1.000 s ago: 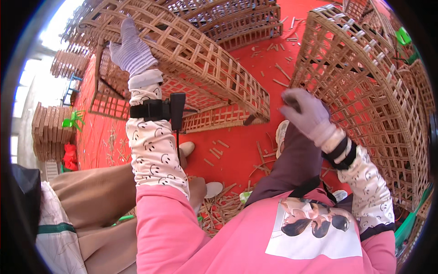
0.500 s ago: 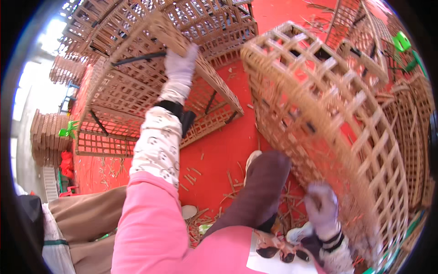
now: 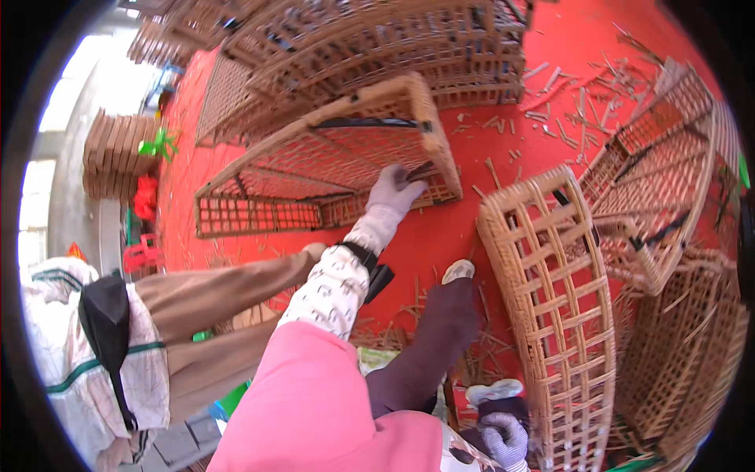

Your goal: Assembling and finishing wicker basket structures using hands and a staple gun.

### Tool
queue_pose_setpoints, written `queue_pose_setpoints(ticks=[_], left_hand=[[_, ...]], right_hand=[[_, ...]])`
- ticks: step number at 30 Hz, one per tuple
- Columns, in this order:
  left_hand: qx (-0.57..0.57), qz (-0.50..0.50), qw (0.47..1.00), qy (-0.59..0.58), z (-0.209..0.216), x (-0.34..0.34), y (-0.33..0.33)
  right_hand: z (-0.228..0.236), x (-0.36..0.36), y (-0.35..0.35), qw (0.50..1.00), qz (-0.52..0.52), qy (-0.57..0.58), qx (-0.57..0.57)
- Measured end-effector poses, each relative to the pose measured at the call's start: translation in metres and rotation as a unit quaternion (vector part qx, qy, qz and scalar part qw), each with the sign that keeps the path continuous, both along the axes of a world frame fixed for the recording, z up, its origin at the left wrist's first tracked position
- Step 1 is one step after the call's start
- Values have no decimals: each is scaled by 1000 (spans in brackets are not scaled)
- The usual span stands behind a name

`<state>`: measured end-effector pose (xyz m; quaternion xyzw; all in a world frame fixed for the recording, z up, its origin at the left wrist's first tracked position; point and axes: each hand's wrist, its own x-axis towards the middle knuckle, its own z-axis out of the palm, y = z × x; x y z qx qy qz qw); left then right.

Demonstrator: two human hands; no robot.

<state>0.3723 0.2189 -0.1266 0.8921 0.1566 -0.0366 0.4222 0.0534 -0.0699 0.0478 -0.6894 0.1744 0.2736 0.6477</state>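
Note:
My left hand (image 3: 393,191), in a pale glove, reaches to the near right corner of a tan wicker basket frame (image 3: 314,157) with dark braces. Its thumb and fingers close around the brace (image 3: 421,171) there. The basket lies on its side on the red floor, its open side towards me. Low in the view my right hand (image 3: 505,439), also gloved, is curled into a fist with nothing visible in it. Just right of that hand stands a second wicker basket (image 3: 554,291), its open-weave side turned up. The hand looks close to it, but I cannot tell whether they touch.
Behind the left basket rise stacked wicker baskets (image 3: 377,47). Another open basket (image 3: 661,173) and leaning woven panels (image 3: 676,354) are at the right. Loose cane strips (image 3: 586,102) litter the red floor (image 3: 480,141). A person in brown trousers (image 3: 228,303) is close at my left.
The left basket has turned and tipped lower, and my left hand has moved from its upper edge to the near right corner. My right hand is lower, and the view has shifted.

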Motion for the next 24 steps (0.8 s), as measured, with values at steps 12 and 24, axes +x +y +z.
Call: queue_pose_setpoints(ticks=[12, 24], left_hand=[[-315, 462, 829, 7, 122, -46, 267], [-104, 381, 852, 344, 194, -276, 203]], right_hand=[[84, 339, 140, 834, 216, -435, -260], [-21, 455, 377, 584, 629, -378, -346]])
